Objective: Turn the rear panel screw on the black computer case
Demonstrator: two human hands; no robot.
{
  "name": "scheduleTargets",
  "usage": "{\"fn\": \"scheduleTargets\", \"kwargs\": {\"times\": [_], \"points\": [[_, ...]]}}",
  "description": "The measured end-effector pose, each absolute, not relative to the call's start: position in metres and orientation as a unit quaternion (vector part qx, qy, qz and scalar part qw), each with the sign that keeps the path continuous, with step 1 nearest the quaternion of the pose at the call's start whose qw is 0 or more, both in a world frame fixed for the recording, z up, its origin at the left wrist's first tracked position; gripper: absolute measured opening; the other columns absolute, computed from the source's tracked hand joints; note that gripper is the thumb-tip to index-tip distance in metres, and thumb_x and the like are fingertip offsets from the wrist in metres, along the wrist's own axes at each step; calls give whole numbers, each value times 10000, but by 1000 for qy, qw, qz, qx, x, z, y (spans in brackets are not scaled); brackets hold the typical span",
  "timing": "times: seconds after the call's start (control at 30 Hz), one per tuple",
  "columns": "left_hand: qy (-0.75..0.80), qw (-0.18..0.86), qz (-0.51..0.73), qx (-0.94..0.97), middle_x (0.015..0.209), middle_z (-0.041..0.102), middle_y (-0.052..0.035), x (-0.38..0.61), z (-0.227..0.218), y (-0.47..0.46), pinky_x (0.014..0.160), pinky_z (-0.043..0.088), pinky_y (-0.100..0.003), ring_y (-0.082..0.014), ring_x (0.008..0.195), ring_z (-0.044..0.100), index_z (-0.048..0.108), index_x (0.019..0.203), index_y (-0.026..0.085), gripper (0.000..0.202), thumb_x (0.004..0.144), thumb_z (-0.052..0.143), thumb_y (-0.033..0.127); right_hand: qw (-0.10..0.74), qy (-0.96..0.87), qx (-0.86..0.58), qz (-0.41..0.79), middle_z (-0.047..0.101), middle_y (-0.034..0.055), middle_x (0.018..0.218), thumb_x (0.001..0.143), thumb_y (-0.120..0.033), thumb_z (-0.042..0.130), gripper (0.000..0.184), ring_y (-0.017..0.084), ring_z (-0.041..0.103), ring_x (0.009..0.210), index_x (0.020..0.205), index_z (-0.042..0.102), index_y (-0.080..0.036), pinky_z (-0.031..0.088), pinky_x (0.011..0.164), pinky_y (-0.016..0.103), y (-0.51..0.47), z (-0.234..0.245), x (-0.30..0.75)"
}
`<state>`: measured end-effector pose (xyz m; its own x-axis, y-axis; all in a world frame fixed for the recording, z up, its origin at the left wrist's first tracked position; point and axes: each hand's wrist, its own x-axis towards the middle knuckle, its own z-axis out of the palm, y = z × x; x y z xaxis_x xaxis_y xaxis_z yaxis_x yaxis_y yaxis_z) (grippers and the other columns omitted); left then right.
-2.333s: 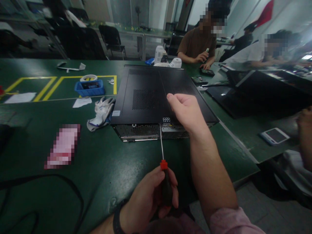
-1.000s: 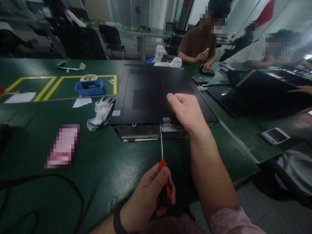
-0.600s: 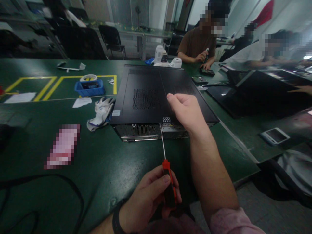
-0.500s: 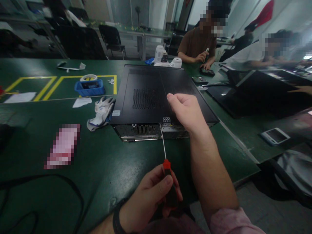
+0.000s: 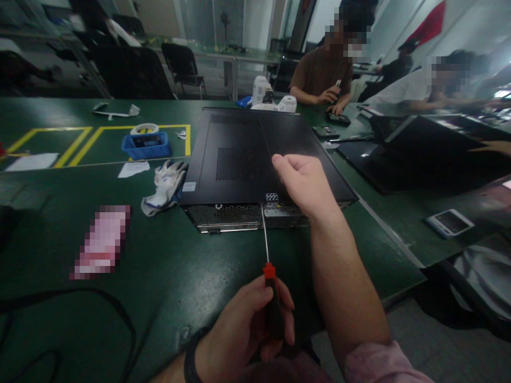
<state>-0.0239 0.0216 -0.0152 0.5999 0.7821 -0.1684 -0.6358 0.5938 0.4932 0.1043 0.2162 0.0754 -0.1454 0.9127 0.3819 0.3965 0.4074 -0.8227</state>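
Observation:
A black desktop computer case (image 5: 239, 154) lies flat on the green table (image 5: 167, 266), its rear panel facing me. My left hand (image 5: 243, 330) is wrapped round the red and black handle of a long screwdriver (image 5: 266, 266); the thin shaft reaches to the top edge of the rear panel, at about its middle. My right hand (image 5: 305, 186) rests on the case lid near that edge, fingers curled into a loose fist. I cannot tell whether it holds anything.
A white work glove (image 5: 165, 186) lies left of the case, a blue parts bin (image 5: 146, 144) and a tape roll (image 5: 144, 128) behind it. A black cable (image 5: 59, 298) loops at the near left. Other people sit at the far right with another open case (image 5: 423, 143).
My left hand has shifted its hold on the screwdriver handle several times, as in turning it. The shaft stays at the same spot on the rear panel. My right hand has not moved.

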Motion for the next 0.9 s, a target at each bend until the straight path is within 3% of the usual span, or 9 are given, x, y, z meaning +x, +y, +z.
{"fn": "scheduleTargets", "kwargs": {"times": [0.2,0.5,0.7,0.9], "points": [[192,879,386,202,770,723,-41,-26,-12,21,408,388,-148,-49,446,509,622,993,162,360,947,719,506,457,-701,-469,283,357,-47,546,964,-560,638,577,98,304,548,562,386,-231,206,529,296,216,75,104],[270,839,401,250,619,606,73,-23,-10,21,324,309,-122,-10,335,362,520,917,214,473,890,755,624,457,-705,-464,281,356,-49,552,971,-562,635,585,97,299,549,565,374,-232,204,534,299,217,75,104],[322,817,397,265,523,521,76,-24,-3,23,307,252,-138,-20,315,314,532,817,201,544,895,670,722,460,-703,-463,283,359,-47,552,958,-592,644,597,99,303,551,564,374,-234,199,531,299,218,74,104],[270,840,412,229,567,540,34,-24,-6,23,337,275,-159,-42,356,377,640,820,155,440,905,665,586,460,-704,-460,283,355,-46,556,961,-578,641,592,98,298,552,564,368,-234,203,529,298,218,74,104]]}}
